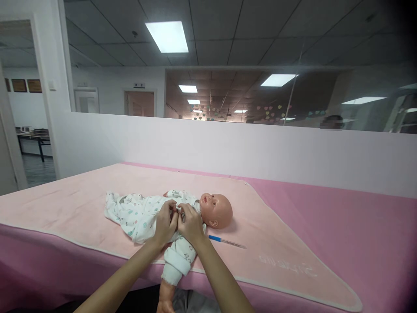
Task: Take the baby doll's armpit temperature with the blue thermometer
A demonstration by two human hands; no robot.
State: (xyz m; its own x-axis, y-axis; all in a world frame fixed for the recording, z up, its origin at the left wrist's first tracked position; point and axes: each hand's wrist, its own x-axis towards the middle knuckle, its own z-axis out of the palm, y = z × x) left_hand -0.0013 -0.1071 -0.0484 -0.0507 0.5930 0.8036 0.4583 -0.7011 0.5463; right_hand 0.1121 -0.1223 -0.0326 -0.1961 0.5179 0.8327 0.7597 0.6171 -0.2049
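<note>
A baby doll (219,213) lies on its back on the pink bed, its bald head to the right. It wears a white, patterned baby garment (140,217) that spreads out to the left. My left hand (166,222) pinches the garment at the doll's chest, fingers bent. Close beside it, my right hand (190,222) also pinches the cloth just below the doll's neck. The small part between my fingertips is mostly hidden. One doll arm (167,293), its sleeve cuff turned up, hangs over the bed's near edge between my forearms.
A thermometer-like stick (227,241) with a blue end lies right of my right wrist. The pale pink mat (276,252) covers much of the darker pink bed cover (374,230). A low white wall (228,145) with glass above stands behind. An open doorway (35,130) is at left.
</note>
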